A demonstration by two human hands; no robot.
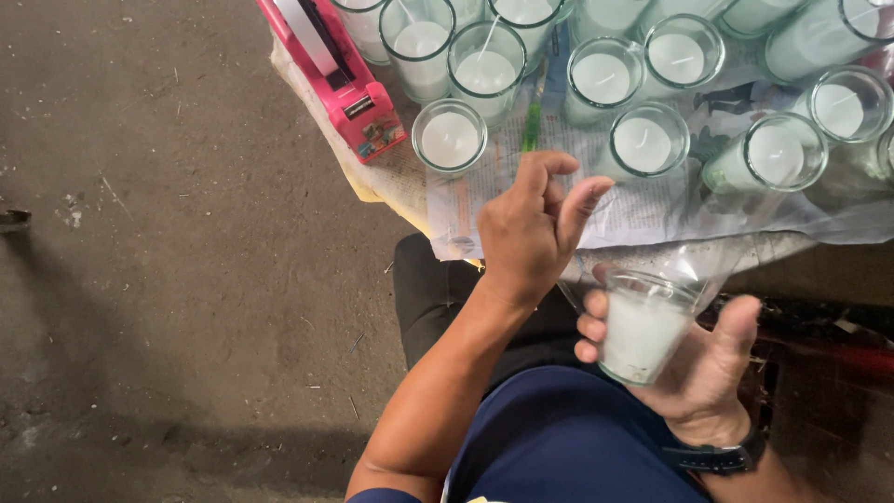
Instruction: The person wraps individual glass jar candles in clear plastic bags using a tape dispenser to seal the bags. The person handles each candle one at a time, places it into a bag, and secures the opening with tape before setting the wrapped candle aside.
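The candle (644, 333) in the right hand (700, 373) is clear glossy glass filled with matt white wax. A thin, shiny clear plastic film (689, 265) sits over it. The table cover (643, 210) is printed paper, wrinkled. The dispenser (340, 79) is glossy pink plastic. The floor (168, 279) is rough, dull concrete.

Low in the frame, right of centre, the right hand (694, 359) cradles a glass candle (644, 331) full of white wax, tilted, with clear plastic wrap (694, 265) rising off its rim. The left hand (531, 233), at centre, hovers above it, fingers curled, empty. Across the top, more glass candles (643, 142) stand on newspaper (643, 210). A pink tape dispenser (337, 79) lies at upper left.
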